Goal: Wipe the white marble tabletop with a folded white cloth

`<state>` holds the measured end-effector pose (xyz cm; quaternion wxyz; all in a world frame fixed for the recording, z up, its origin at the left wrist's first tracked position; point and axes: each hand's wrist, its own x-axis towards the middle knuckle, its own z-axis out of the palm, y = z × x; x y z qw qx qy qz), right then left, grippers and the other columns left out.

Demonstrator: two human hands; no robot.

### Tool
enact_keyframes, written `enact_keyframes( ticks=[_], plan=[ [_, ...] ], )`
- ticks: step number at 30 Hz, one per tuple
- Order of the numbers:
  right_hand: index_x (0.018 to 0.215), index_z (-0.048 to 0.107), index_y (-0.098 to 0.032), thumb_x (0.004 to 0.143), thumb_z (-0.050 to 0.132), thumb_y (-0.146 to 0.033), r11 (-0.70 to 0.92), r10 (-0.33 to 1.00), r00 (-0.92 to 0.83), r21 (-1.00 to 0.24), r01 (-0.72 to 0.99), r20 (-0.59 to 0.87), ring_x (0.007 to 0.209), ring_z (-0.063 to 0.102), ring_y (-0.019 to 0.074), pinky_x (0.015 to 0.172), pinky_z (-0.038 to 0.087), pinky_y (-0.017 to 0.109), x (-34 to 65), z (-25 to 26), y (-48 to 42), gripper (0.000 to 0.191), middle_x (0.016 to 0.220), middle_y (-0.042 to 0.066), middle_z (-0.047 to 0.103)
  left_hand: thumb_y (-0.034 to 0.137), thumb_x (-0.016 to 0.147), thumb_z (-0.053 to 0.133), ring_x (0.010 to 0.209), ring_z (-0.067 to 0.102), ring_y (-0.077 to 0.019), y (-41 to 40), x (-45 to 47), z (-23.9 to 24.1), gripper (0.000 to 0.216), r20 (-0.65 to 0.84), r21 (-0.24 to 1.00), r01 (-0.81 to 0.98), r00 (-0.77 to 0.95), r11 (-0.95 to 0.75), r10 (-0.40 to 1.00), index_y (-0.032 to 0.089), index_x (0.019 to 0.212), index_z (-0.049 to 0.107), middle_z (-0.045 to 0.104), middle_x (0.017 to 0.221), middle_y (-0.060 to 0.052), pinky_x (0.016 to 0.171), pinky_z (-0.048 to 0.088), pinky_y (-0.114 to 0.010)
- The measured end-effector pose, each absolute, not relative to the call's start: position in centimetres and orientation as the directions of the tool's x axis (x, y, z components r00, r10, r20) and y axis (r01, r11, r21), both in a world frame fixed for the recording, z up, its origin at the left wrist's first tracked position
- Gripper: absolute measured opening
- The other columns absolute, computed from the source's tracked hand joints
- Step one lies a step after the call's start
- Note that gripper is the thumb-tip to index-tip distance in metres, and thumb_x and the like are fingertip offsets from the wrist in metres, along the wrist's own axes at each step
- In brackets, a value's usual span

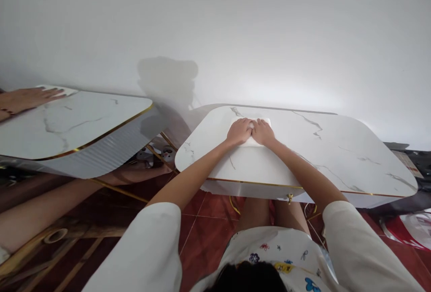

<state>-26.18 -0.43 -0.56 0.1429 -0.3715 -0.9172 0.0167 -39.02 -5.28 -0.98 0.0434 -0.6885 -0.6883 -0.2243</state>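
Observation:
A white marble-patterned table (343,153) with gold trim stands in front of me against the wall. On its left half lies a flat white sheet (252,142), tissue or thin cloth; I cannot tell which. My left hand (239,130) rests on the left part of the sheet with its fingers curled in. My right hand (263,131) mirrors it from the right, and the fingertips of both meet over the middle. A bit of white shows between them, so both hands seem closed on the sheet. The fingertips are partly hidden.
At left, another person's hand (33,98) lies on a white sheet on a similar table (90,117). A bamboo seat (77,233) stands at lower left. A small gold knob (289,198) juts from my table's front. A red-and-white bag (407,231) is at right.

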Motion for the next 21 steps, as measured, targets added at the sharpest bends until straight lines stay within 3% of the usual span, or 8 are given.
enact_keyframes(
  ticks=[6,21],
  plan=[
    [0.141,0.045,-0.008,0.098,0.03,-0.02,0.706,0.706,-0.665,-0.168,0.688,0.243,0.134,0.04,0.0288,0.11,0.03,0.041,-28.2,-0.4,3.6,0.047,0.146,0.018,0.047,0.017,0.087,0.041,0.122,0.052,-0.0257,-0.9,-41.2,-1.2,0.038,0.358,0.237,0.971,-0.061,-0.027,0.932,0.018,0.122,0.057,0.061,0.129,-0.009,0.107,0.04,-0.04],
    [0.137,0.049,-0.01,0.097,0.032,-0.02,0.728,0.682,-0.676,-0.175,0.663,0.277,0.129,0.045,0.0263,0.107,0.032,0.039,-31.5,-0.8,11.6,0.044,0.139,0.016,0.054,0.016,0.089,0.038,0.123,0.051,-0.0233,7.1,-44.9,-2.0,0.04,0.372,0.169,0.985,-0.042,-0.023,0.927,0.017,0.125,0.055,0.061,0.128,-0.01,0.108,0.038,-0.037]
  ],
)
